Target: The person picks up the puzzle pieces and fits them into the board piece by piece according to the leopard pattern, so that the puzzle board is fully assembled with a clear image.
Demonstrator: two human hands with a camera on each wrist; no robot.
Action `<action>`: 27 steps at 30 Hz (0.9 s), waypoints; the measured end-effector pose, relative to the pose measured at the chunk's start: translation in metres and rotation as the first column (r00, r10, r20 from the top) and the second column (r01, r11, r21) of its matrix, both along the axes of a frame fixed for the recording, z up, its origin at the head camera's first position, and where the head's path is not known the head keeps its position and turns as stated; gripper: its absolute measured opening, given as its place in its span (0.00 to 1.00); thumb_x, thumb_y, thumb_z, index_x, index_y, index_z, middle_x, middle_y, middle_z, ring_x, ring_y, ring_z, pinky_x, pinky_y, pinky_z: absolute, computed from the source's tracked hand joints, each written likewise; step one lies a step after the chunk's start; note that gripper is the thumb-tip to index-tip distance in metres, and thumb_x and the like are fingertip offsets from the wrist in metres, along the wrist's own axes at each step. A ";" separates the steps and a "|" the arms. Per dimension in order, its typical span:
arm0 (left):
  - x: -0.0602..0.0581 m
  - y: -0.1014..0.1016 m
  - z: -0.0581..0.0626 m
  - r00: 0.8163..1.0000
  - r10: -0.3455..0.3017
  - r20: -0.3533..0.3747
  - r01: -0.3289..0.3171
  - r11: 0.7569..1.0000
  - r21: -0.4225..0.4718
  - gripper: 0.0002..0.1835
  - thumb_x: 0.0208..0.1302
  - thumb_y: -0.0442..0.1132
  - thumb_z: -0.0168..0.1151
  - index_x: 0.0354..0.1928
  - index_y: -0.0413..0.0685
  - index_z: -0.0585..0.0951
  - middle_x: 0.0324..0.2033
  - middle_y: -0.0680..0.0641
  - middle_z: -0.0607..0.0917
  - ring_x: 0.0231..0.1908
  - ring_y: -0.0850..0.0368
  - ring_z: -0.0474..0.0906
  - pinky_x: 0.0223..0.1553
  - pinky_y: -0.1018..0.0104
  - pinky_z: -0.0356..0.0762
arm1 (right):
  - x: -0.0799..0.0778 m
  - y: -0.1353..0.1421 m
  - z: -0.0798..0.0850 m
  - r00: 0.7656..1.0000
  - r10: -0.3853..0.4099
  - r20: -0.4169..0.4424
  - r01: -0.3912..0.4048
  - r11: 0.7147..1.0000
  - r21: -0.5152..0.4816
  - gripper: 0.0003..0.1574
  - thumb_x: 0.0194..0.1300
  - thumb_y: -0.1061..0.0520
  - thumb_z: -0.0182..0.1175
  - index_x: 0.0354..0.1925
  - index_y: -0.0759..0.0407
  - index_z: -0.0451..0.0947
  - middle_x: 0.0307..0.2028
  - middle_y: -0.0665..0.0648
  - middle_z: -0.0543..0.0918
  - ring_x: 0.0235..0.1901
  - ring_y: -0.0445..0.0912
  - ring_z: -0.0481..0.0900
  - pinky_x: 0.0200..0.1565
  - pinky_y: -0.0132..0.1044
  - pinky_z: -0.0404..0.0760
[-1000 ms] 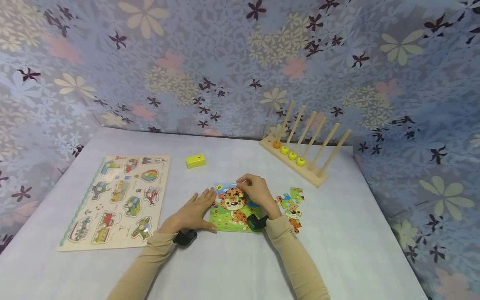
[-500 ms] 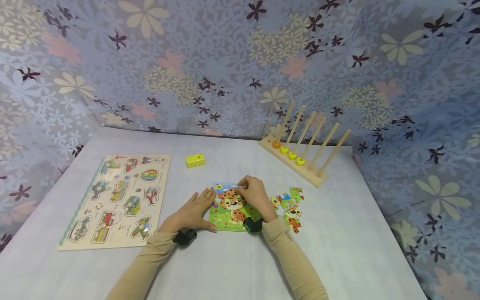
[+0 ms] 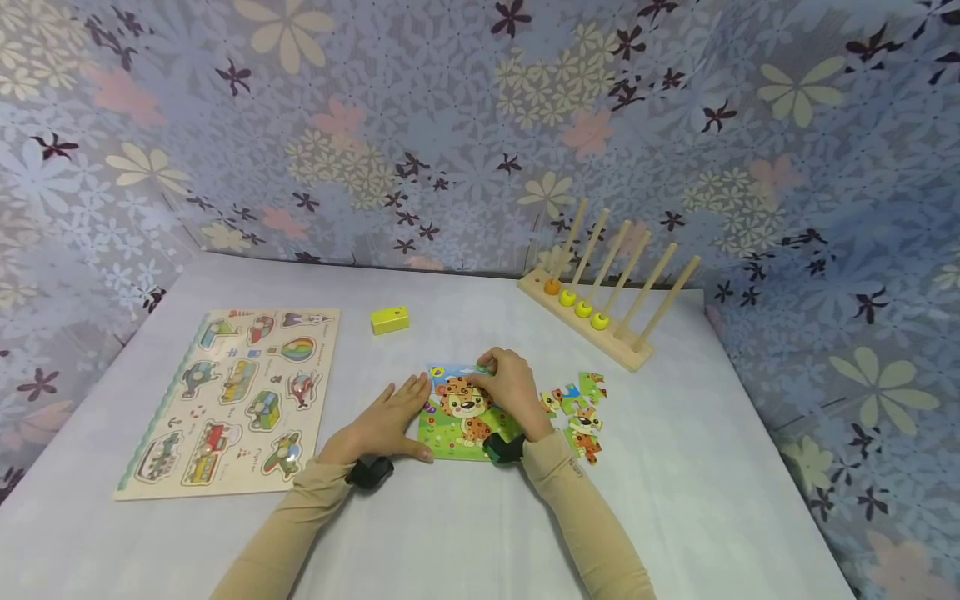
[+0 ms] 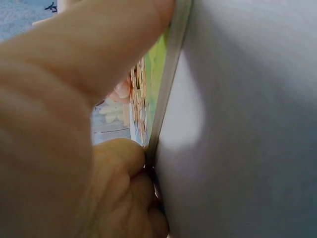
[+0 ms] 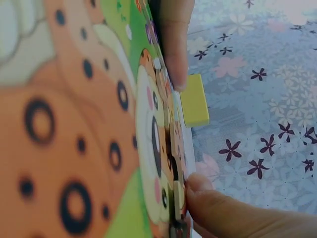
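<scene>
A jigsaw puzzle board (image 3: pixel 450 443) with a spotted leopard cub picture lies mid-table. My left hand (image 3: pixel 386 425) rests at its left side, fingers extended and thumb at the lower left corner. The left wrist view shows that thumb against the board's edge (image 4: pixel 171 74). Over the board's upper right, my right hand (image 3: pixel 513 383) pinches a puzzle piece (image 5: pixel 179 198), mostly covered by the fingers. In the right wrist view the thumb presses near this piece, which sits slightly raised. Several loose puzzle pieces (image 3: pixel 583 423) lie to the right of the board.
A wooden peg board (image 3: pixel 225 400) with vehicle shapes lies at the left. Behind the puzzle sits a yellow block (image 3: pixel 390 320). A wooden stand (image 3: pixel 633 357) with upright rods and several beads stands at the back right. Flowered cloth (image 3: pixel 450 142) hangs behind the table.
My right hand has shifted slightly left over the board's upper part, uncovering more loose pieces beside it. The left hand stays in place.
</scene>
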State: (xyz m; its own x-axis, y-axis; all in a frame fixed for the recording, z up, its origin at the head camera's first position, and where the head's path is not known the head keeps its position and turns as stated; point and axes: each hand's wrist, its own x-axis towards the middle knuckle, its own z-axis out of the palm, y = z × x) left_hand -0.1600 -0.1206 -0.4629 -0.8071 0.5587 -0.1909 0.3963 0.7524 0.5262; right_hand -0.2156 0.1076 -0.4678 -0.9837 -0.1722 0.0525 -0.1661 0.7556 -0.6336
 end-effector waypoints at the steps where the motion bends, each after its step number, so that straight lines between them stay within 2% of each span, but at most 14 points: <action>1: 0.000 0.000 0.000 1.000 0.002 0.002 -0.002 1.000 -0.003 0.61 0.50 0.57 0.72 0.74 0.33 0.47 0.76 0.35 0.46 0.76 0.39 0.40 0.75 0.40 0.36 | 0.000 0.000 0.000 1.000 0.002 0.005 -0.002 1.000 -0.003 0.19 0.59 0.48 0.69 0.42 0.60 0.81 0.30 0.56 0.77 0.27 0.45 0.71 0.30 0.35 0.73; 6: 0.000 0.000 0.000 1.000 0.004 0.010 -0.003 1.000 -0.006 0.61 0.50 0.58 0.72 0.75 0.35 0.47 0.76 0.37 0.45 0.76 0.41 0.38 0.76 0.41 0.35 | 0.000 0.001 0.002 0.999 -0.004 0.037 0.005 1.000 -0.030 0.17 0.59 0.51 0.69 0.42 0.60 0.81 0.27 0.55 0.77 0.24 0.44 0.71 0.29 0.34 0.73; 14: -0.001 0.001 0.001 1.000 0.007 0.018 -0.007 1.000 -0.014 0.62 0.50 0.57 0.72 0.75 0.35 0.46 0.76 0.37 0.44 0.77 0.41 0.38 0.76 0.42 0.34 | 0.001 0.000 0.001 0.999 -0.026 0.034 0.027 0.999 -0.027 0.18 0.58 0.51 0.70 0.41 0.60 0.80 0.26 0.54 0.77 0.23 0.44 0.71 0.26 0.32 0.72; 19: 0.000 0.001 0.003 1.000 0.004 0.020 -0.004 1.000 -0.013 0.62 0.50 0.57 0.72 0.75 0.34 0.46 0.76 0.36 0.44 0.76 0.41 0.38 0.76 0.41 0.34 | 0.000 0.004 0.000 0.999 0.010 0.044 -0.008 0.999 -0.045 0.17 0.61 0.51 0.68 0.43 0.60 0.80 0.27 0.54 0.75 0.23 0.44 0.69 0.27 0.33 0.70; 22: 0.001 0.001 0.002 1.000 0.004 0.016 -0.004 1.000 -0.007 0.62 0.50 0.57 0.72 0.74 0.34 0.46 0.76 0.36 0.45 0.76 0.40 0.39 0.75 0.41 0.34 | -0.002 0.011 0.000 0.993 0.059 0.106 -0.043 0.989 -0.144 0.16 0.64 0.52 0.65 0.46 0.59 0.79 0.29 0.55 0.78 0.23 0.43 0.71 0.27 0.33 0.72; 25: 0.000 0.001 0.001 1.000 0.002 0.007 -0.002 1.000 -0.010 0.61 0.50 0.57 0.72 0.75 0.34 0.46 0.76 0.36 0.45 0.76 0.40 0.39 0.75 0.41 0.34 | -0.006 0.024 0.003 0.974 0.119 0.192 -0.061 0.957 -0.284 0.17 0.68 0.52 0.60 0.51 0.59 0.78 0.34 0.59 0.81 0.24 0.44 0.74 0.28 0.35 0.77; 27: 0.000 0.001 0.002 1.000 0.002 0.004 -0.002 1.000 -0.010 0.61 0.50 0.57 0.72 0.75 0.34 0.46 0.76 0.36 0.45 0.76 0.40 0.39 0.75 0.41 0.34 | -0.009 0.037 0.005 0.965 0.132 0.226 -0.047 0.938 -0.343 0.19 0.70 0.52 0.58 0.54 0.60 0.77 0.38 0.62 0.82 0.26 0.45 0.77 0.29 0.35 0.80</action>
